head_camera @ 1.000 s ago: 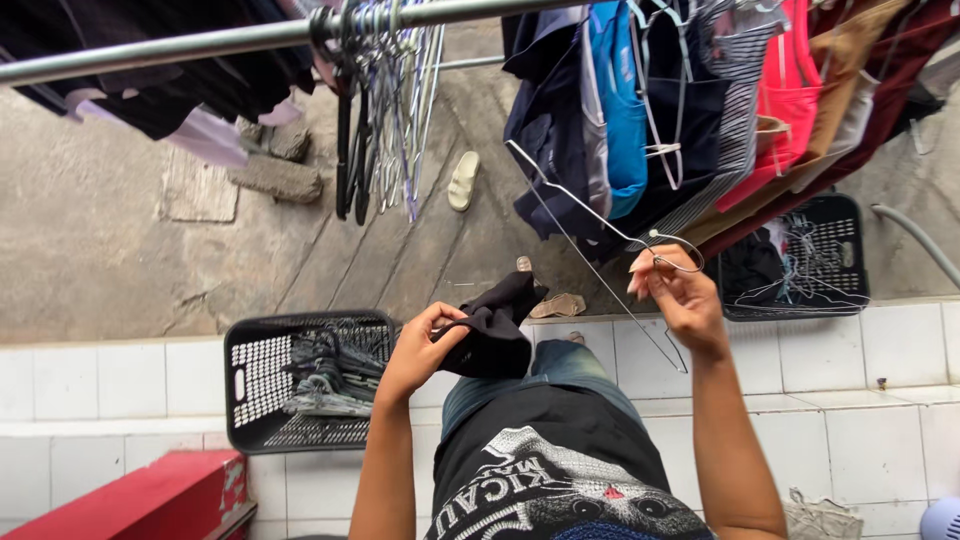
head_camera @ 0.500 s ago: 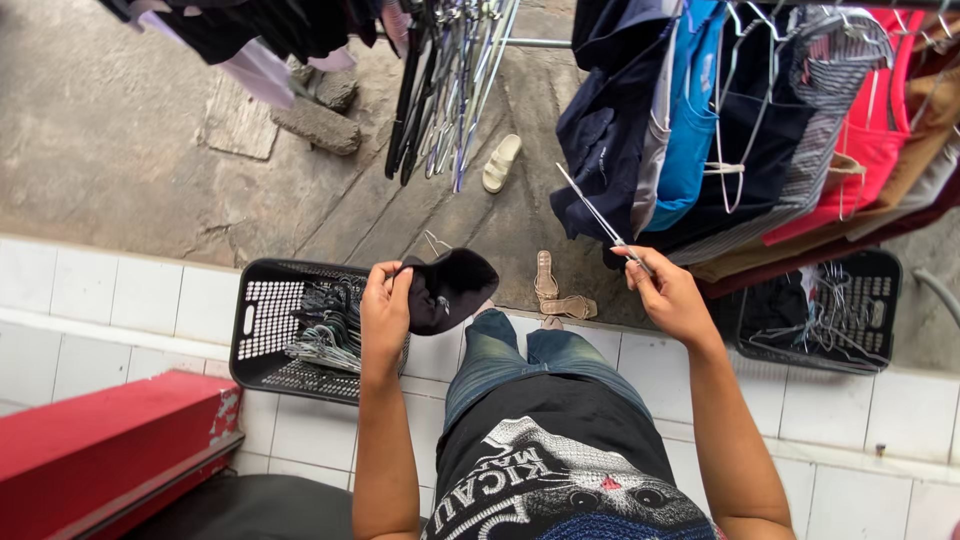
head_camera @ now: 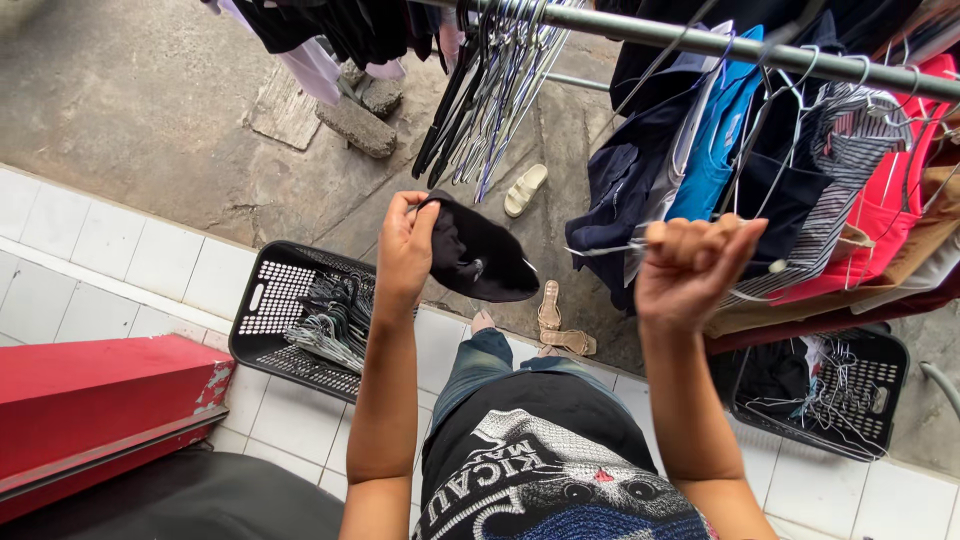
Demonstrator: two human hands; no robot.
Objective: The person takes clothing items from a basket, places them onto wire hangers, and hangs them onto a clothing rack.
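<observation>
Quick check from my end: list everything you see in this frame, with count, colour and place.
Small black cloth garment: one, black, held up at centre by the left hand.
Thin wire hanger: one, pale metal, in the right hand's grip.
Metal clothes rail: one, grey, across the top.
Empty hangers on the rail: a bunch, dark and pale, top centre.
Hung clothes: many, navy, blue, striped, red, tan, upper right.
Black plastic basket of hangers: one, on the tiles at left.
Second black plastic basket: one, at right.
Sandals: three visible, pale and tan, on the concrete.
Red box: one, lower left.
Left hand: fingers pinch the garment.
Right hand: fist closed on the hanger.
</observation>
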